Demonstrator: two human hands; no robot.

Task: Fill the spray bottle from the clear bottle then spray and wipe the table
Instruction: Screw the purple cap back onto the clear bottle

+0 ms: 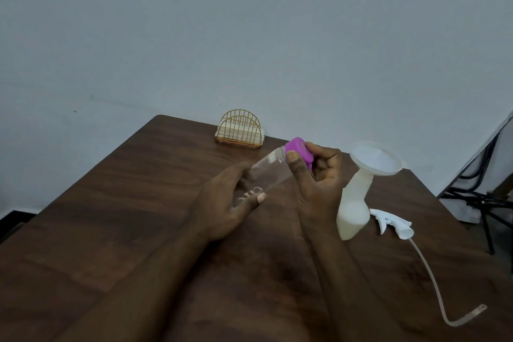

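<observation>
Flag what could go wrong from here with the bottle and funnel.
1. The clear bottle lies tilted in the left hand while the right hand grips its purple cap; opened like that, any liquid may spill.
2. The funnel sits atop the slim spray bottle beside the right forearm; a bump could topple it.

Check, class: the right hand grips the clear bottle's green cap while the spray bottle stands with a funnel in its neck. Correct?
No: the head view shows the clear bottle's cap under the right hand is purple, not green. The rest holds.
</observation>
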